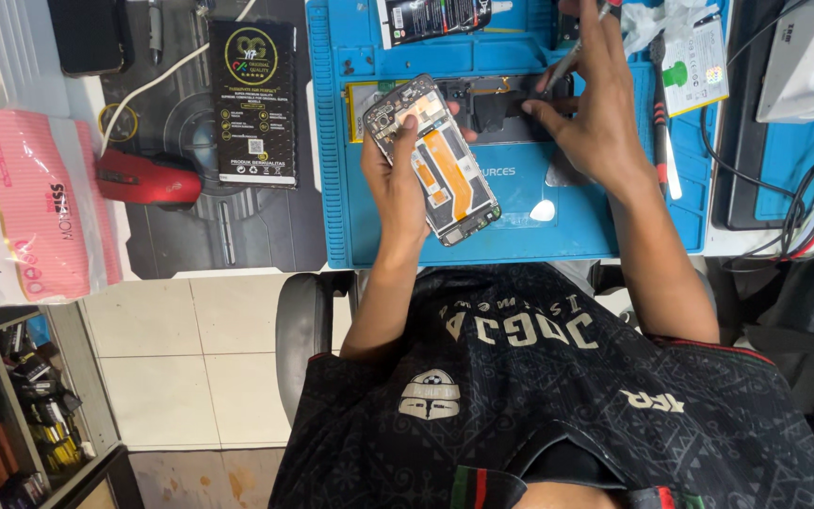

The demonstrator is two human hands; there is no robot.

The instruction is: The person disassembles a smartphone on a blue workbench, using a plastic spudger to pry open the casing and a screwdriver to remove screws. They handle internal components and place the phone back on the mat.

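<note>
From the head camera I look straight down on a surface (237,236) covered partly by a blue repair mat (520,226). My left hand (398,179) is closed around an opened smartphone (435,160), thumb lying on its exposed inside, where an orange flex cable and circuit boards show; the phone is tilted and held just above the mat's near half. My right hand (595,104) reaches further out, fingers pinched around a thin metal tool (572,52), its tip down at a dark phone part (501,104) lying flat on the mat, which the fingertips also press. Just right of that hand a red-and-black screwdriver (661,123) lies along the mat's edge, near a white packet with a green mark (699,71). Left of the mat, a black printed box (254,104) rests on a dark desk pad, a red computer mouse (148,179) beside it, and a pink-and-white plastic bag (30,207) sits at the far left edge.
</note>
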